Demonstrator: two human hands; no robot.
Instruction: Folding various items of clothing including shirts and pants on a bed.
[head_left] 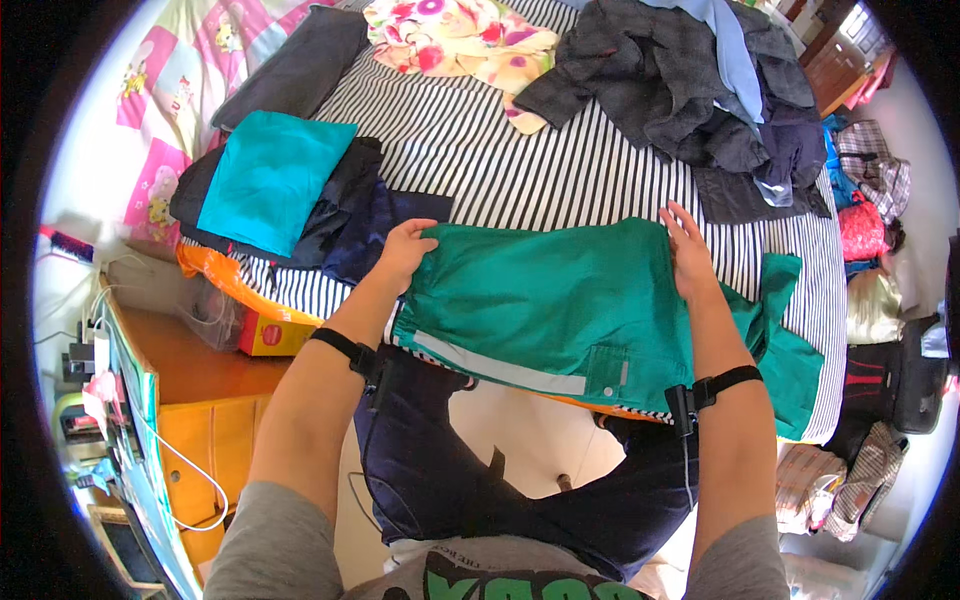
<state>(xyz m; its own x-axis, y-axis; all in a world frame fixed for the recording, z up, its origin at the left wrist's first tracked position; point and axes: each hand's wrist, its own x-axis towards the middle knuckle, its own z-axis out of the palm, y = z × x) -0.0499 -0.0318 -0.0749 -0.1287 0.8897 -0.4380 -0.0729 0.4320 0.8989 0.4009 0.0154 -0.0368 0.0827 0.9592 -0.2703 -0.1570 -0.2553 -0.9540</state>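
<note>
A green work garment [550, 290] with a pale grey strip and a small buttoned pocket lies spread along the near edge of the bed, partly folded. My left hand [408, 252] pinches its far left corner between thumb and fingers. At the garment's right part, my right hand [688, 252] rests against the far edge with its fingers stretched out and apart. Loose green parts of the garment trail to the right beyond my right forearm. Beside my left hand lies a pile of dark folded clothes [345, 222] with a folded turquoise garment [275, 180] on top.
The black-and-white striped bed sheet [470, 130] lies under everything. Dark grey clothes [650, 90] are heaped at the far right, near a flowered cloth [460, 40] and a dark grey folded item [290, 65]. A wooden cabinet [210, 350] stands at left; bags [870, 235] line the right.
</note>
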